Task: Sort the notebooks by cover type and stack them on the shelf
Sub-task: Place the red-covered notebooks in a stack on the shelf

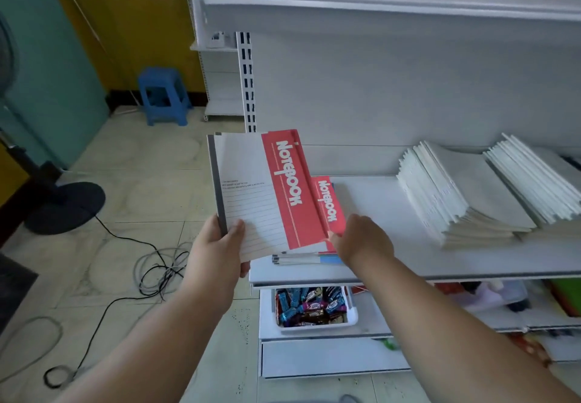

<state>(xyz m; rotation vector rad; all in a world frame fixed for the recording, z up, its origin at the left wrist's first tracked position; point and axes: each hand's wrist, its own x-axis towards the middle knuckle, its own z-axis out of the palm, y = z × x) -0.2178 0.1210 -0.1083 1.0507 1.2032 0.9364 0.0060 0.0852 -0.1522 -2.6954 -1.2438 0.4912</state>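
Left hand: the left hand grips the red-and-white notebook at its lower spine corner, thumb curled over the lined cover, holding it up in the air off the left end of the shelf.
Right hand: the right hand reaches in at the notebook's lower right corner, fingers bent toward a second red notebook just behind; whether it pinches either one cannot be told, the fingertips are hidden.
Shelf: two fanned stacks of white notebooks sit well to the right; thin items, possibly pens, lie near the front edge under the held book.
Below: a bin of wrapped snacks sits on the lower level.
Risk: the held notebook hangs from one corner, so it could sag or slip and drop toward the floor.
Risk two: setting it down over the pens would probably leave the new stack tilted.
Risk three: the white stacks already lean, so a bump might spill them.
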